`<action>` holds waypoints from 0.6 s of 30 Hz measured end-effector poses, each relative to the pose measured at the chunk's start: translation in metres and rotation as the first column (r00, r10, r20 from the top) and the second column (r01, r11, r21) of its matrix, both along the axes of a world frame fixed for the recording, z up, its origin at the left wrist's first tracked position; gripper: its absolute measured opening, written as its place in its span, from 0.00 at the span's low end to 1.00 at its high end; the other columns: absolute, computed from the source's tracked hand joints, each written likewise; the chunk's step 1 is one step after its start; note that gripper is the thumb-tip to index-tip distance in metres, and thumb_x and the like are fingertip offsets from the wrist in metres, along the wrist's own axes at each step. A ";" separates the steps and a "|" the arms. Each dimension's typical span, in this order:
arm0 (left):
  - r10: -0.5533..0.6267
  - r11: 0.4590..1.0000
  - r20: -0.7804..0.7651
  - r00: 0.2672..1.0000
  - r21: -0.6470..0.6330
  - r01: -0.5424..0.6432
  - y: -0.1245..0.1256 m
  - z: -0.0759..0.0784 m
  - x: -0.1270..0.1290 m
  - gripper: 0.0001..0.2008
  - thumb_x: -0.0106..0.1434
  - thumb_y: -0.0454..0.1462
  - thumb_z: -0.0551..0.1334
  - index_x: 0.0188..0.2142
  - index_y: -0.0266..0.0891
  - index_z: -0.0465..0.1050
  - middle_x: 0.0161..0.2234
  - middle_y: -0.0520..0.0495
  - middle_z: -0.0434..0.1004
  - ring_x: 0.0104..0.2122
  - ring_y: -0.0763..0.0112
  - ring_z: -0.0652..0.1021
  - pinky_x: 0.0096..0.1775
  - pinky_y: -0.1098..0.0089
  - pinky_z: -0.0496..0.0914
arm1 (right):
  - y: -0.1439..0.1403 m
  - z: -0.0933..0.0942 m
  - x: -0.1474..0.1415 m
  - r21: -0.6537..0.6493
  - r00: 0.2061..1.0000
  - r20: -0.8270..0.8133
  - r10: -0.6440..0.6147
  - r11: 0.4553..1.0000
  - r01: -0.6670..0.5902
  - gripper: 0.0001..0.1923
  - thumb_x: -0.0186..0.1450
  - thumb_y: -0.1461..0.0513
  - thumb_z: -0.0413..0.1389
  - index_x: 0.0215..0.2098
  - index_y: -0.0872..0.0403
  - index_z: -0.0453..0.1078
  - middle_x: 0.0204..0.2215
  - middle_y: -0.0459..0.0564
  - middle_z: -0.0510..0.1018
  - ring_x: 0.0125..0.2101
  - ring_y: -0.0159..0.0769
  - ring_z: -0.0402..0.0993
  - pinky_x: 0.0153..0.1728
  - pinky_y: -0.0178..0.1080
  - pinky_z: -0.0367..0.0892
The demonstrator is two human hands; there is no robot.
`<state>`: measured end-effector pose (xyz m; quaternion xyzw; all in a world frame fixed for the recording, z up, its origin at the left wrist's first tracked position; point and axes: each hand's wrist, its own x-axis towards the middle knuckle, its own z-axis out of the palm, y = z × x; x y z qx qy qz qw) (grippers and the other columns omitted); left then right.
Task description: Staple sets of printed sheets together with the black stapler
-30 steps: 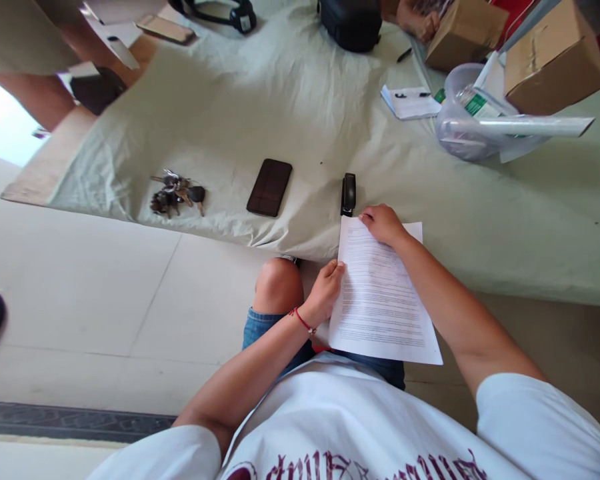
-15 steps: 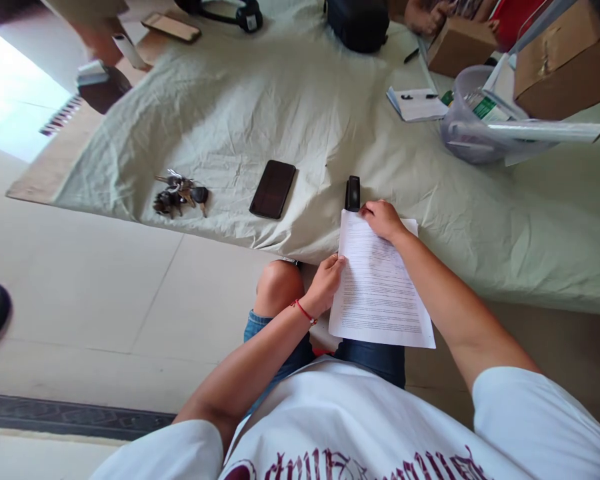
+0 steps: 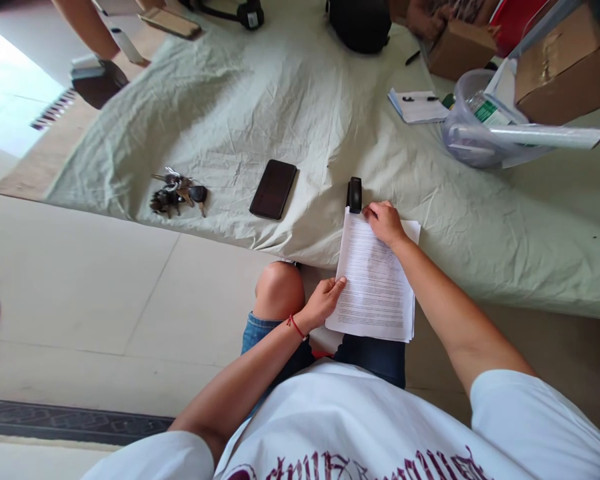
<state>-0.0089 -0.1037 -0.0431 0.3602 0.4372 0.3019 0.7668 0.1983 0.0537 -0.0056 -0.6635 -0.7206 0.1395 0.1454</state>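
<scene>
Several printed sheets of paper (image 3: 373, 287) lie in a stack partly on the table edge and partly over my lap. My left hand (image 3: 325, 299) pinches their left edge, thumb on top. At the top edge, the curled fingers of my right hand (image 3: 383, 223) grip the sheets, close beside a black stapler (image 3: 354, 195). The stapler's lower end meets the top left corner of the stack; whether its jaws are around the paper I cannot tell. Left of it lies a dark phone (image 3: 273, 189) on the cloth.
A bunch of keys (image 3: 179, 193) rests on the green tablecloth (image 3: 220, 120). Toward the far right are a notepad (image 3: 418, 107), a plastic tub (image 3: 473, 137) with things inside and a cardboard box (image 3: 565, 70). A black case (image 3: 359, 25) stands at the back. Other people's arms show there.
My left hand has slid slightly down and left along the paper's edge. The stack's lower end has swung left, with under-sheets showing at the right. My right hand has barely moved.
</scene>
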 end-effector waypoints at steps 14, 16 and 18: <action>0.019 0.991 0.048 0.999 -0.134 -0.012 -0.001 0.002 -0.006 0.33 0.51 0.65 0.69 0.28 0.34 0.72 0.24 0.49 0.71 0.23 0.74 0.69 0.26 0.70 0.61 | -0.036 0.015 -0.029 0.261 0.984 0.149 0.102 0.955 -0.138 0.25 0.74 0.68 0.42 0.63 0.50 0.69 0.64 0.50 0.73 0.70 0.44 0.57 0.71 0.57 0.42; 0.018 0.989 0.060 0.998 -0.144 -0.009 -0.001 0.002 -0.006 0.33 0.51 0.64 0.69 0.28 0.34 0.73 0.24 0.49 0.72 0.23 0.73 0.70 0.26 0.70 0.62 | -0.037 0.015 -0.030 0.234 0.981 0.161 0.108 0.961 -0.145 0.25 0.74 0.68 0.42 0.64 0.50 0.69 0.65 0.51 0.71 0.70 0.43 0.57 0.72 0.58 0.40; 0.020 0.988 0.069 0.997 -0.154 -0.009 -0.002 0.002 -0.006 0.33 0.51 0.64 0.70 0.28 0.34 0.74 0.24 0.48 0.73 0.23 0.72 0.71 0.26 0.70 0.63 | -0.038 0.013 -0.031 0.223 0.978 0.175 0.110 0.964 -0.148 0.26 0.73 0.69 0.41 0.64 0.50 0.68 0.65 0.51 0.71 0.70 0.42 0.57 0.72 0.58 0.38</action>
